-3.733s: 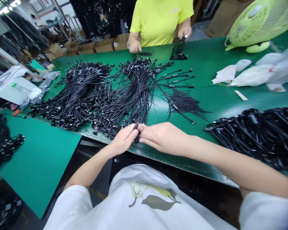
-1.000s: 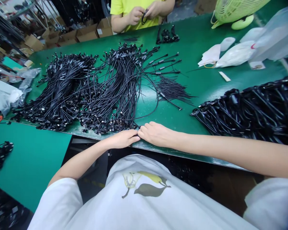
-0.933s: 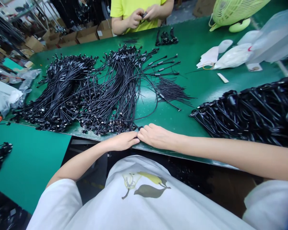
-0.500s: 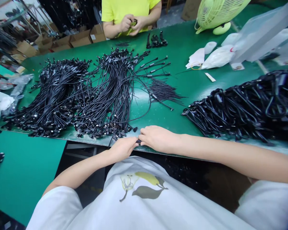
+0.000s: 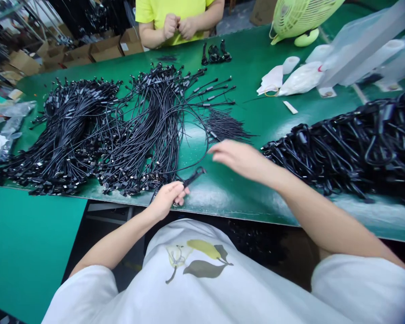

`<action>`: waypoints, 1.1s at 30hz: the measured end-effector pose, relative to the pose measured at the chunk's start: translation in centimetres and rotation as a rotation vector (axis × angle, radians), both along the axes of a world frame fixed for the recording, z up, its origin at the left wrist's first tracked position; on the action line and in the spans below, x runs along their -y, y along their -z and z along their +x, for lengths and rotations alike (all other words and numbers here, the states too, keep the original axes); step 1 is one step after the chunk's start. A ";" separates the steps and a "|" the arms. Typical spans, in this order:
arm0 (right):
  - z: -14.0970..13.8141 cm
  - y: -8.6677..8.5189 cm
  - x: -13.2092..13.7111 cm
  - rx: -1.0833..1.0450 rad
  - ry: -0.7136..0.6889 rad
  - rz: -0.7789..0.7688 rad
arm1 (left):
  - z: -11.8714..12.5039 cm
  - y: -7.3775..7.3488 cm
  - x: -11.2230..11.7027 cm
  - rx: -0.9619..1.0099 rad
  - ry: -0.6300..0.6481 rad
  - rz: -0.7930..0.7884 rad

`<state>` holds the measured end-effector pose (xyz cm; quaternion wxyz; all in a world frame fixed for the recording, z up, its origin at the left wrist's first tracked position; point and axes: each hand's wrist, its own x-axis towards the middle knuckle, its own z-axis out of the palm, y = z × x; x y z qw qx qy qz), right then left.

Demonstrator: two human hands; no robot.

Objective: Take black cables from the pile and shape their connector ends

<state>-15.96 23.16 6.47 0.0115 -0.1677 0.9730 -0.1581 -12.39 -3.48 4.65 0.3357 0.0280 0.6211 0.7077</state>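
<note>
Near the front edge of the green table, my left hand (image 5: pixel 169 198) is closed around a folded black cable (image 5: pixel 194 177), whose looped end sticks out to the upper right. My right hand (image 5: pixel 234 155) is in the air above the table, holding nothing, its fingers stretched to the left and a little blurred. Just beyond its fingertips lies a pile of thin black ties (image 5: pixel 226 123). Left of that, a bunch of loose black cables (image 5: pixel 158 121) spreads over the table, with connectors at both ends.
A second cable bunch (image 5: pixel 74 121) lies farther left. Bundled black cables (image 5: pixel 351 144) are heaped at the right. Across the green table (image 5: pixel 253 193), a co-worker in a yellow shirt (image 5: pixel 175 11) has both hands together. A green fan (image 5: pixel 300 18) and white plastic bags (image 5: pixel 302 78) stand at the back right.
My hands, together on the black cable before, have parted. The right hand let go and moved up and right toward the ties; the left keeps the cable. The co-worker's hands have shifted too.
</note>
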 end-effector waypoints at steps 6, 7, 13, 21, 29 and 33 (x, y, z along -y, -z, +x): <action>-4.6 3.9 -6.8 -0.040 0.361 0.226 | -0.9 -1.4 -0.5 -0.007 -0.158 0.116; -4.8 4.4 -6.9 -0.033 0.344 0.239 | -0.9 -1.5 -0.5 -0.005 -0.167 0.121; -5.0 5.0 -6.3 -0.015 0.289 0.294 | -0.7 -0.9 -0.7 -0.041 -0.174 0.101; -4.5 2.7 -6.2 -0.123 0.419 0.443 | 0.0 -1.1 -1.1 -0.029 -0.216 0.029; -3.1 1.1 -5.9 -0.211 0.514 0.383 | 0.5 -1.6 -1.7 0.017 -0.182 0.135; -2.1 0.2 -5.2 -0.241 0.530 0.271 | 1.0 -1.8 -1.7 0.036 -0.186 0.190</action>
